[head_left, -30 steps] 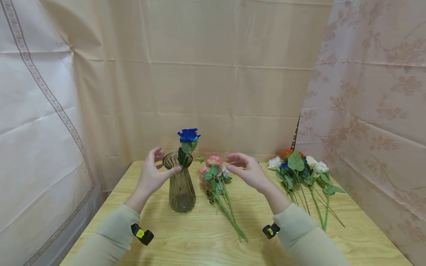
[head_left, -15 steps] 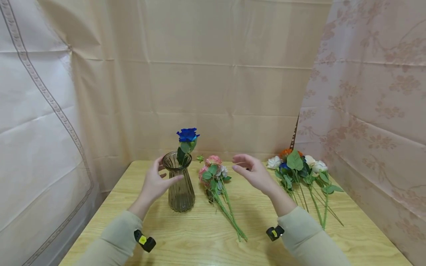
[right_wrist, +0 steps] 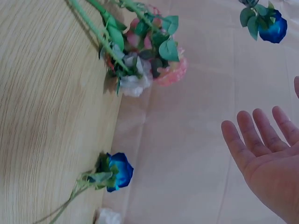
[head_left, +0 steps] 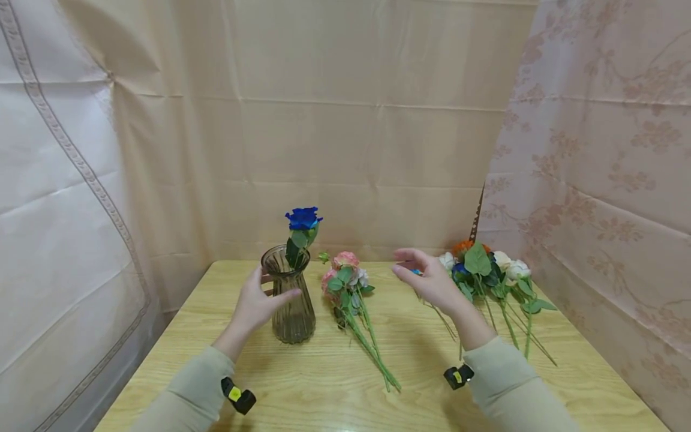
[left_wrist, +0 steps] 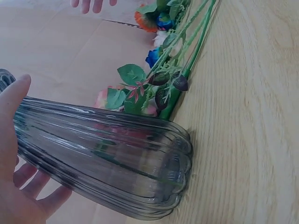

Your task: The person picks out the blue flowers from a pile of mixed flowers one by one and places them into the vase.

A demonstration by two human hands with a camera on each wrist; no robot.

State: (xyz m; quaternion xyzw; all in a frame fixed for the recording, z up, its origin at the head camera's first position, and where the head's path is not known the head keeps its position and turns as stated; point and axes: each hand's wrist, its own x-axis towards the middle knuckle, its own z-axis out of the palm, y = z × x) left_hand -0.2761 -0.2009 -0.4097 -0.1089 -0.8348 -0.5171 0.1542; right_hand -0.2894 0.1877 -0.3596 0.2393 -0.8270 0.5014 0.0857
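A ribbed smoky glass vase point(head_left: 294, 315) stands upright on the table, holding one blue rose point(head_left: 302, 219) with green leaves. Around its neck my left hand point(head_left: 258, 305) curls, thumb in front and fingers behind; the left wrist view shows thumb and fingers on opposite sides of the glass point(left_wrist: 112, 149). Over the table to the right, my right hand point(head_left: 432, 283) is in the air, holding nothing, its fingers loosely bent. Below it lies another blue rose point(right_wrist: 120, 171), mostly hidden by the hand in the head view. Pink and white flowers point(head_left: 345, 261) lie between the hands.
On the right side of the wooden table point(head_left: 345, 408) lies a heap of orange, white and blue flowers point(head_left: 477, 261), stems toward me. A beige cloth point(head_left: 345, 150) hangs behind the table, with a white curtain point(head_left: 54, 240) at left and a floral one point(head_left: 604, 180) at right.
My left hand has closed in on the vase neck and now holds it. My right hand has moved right, away from the pink flowers, toward the heap.
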